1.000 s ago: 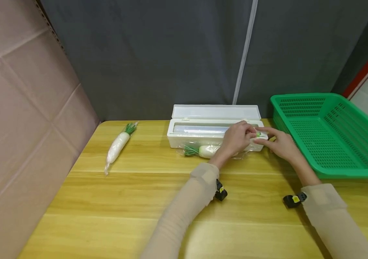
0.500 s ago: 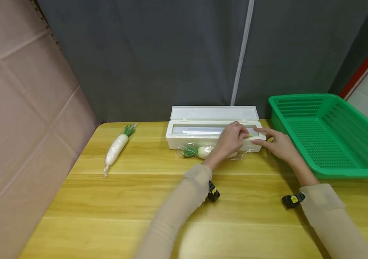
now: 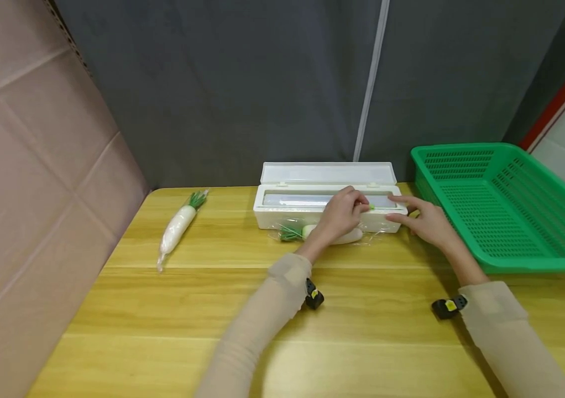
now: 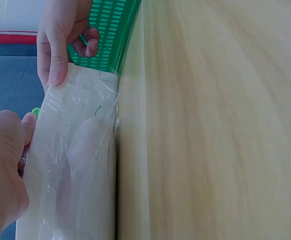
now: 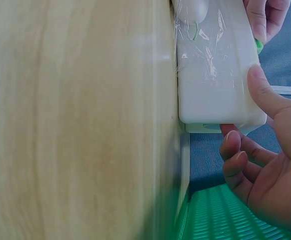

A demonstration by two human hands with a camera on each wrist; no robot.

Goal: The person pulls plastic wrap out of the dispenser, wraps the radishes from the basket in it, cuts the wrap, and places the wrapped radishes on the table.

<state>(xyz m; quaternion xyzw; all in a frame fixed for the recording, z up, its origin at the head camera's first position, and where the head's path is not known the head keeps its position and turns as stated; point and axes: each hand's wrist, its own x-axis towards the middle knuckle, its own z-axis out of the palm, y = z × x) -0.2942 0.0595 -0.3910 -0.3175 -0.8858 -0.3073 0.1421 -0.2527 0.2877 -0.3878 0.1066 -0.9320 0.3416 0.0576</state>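
Note:
A white cling film dispenser box (image 3: 268, 219) stands at the table's back with its lid tipped open. My left hand (image 3: 338, 214) pinches a small green slide cutter (image 3: 371, 207) on the box's front top edge. At the box's right end, my right hand (image 3: 427, 222) grips the corner, thumb on the near edge and fingers around the end in the right wrist view (image 5: 285, 150). A white radish (image 3: 350, 236) with green leaves lies against the box front under clear film, partly hidden behind my left wrist. Another wrapped radish (image 3: 178, 228) lies at the left.
A green plastic basket (image 3: 486, 264) stands right of the box, close to my right hand. A dark curtain (image 3: 237, 99) hangs behind the wooden table (image 3: 163, 320), and a pale draped wall (image 3: 38, 166) borders the left side.
My left hand has slid left along the box edge with the green slide cutter, from near the right end. The right hand keeps its hold on the box end.

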